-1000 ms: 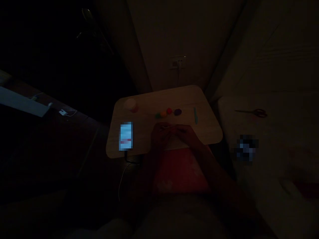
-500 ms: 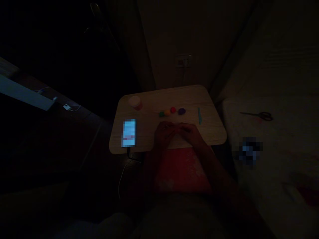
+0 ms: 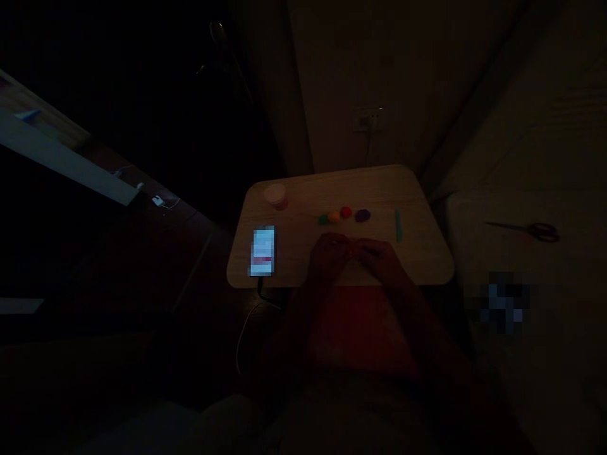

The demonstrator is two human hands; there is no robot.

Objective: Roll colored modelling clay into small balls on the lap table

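Note:
My left hand (image 3: 329, 256) and my right hand (image 3: 379, 256) meet over the table's near edge, fingers bent and tips together. Between the fingertips shows a small reddish piece (image 3: 351, 249); in this dim light its kind is unclear. Just beyond the hands lies a row of small soft-looking lumps, like modelling clay: green (image 3: 323, 219), orange (image 3: 334, 217), red (image 3: 346, 212) and purple (image 3: 363, 215). To the right of them rests a thin teal tool (image 3: 399, 225), shaped like a plastic knife.
A lidded tub (image 3: 276, 196) stands at the table's (image 3: 303, 189) back left. Nearer is a lit phone (image 3: 262, 251) with a cable (image 3: 244, 335) hanging off the edge. Scissors (image 3: 543, 231) lie on the pale surface at right. Behind the table is a wall socket (image 3: 370, 119).
The whole view has shifted, so the table and hands appear further right. The hands stay together, with the fingertips slightly rearranged and the reddish piece now easier to see.

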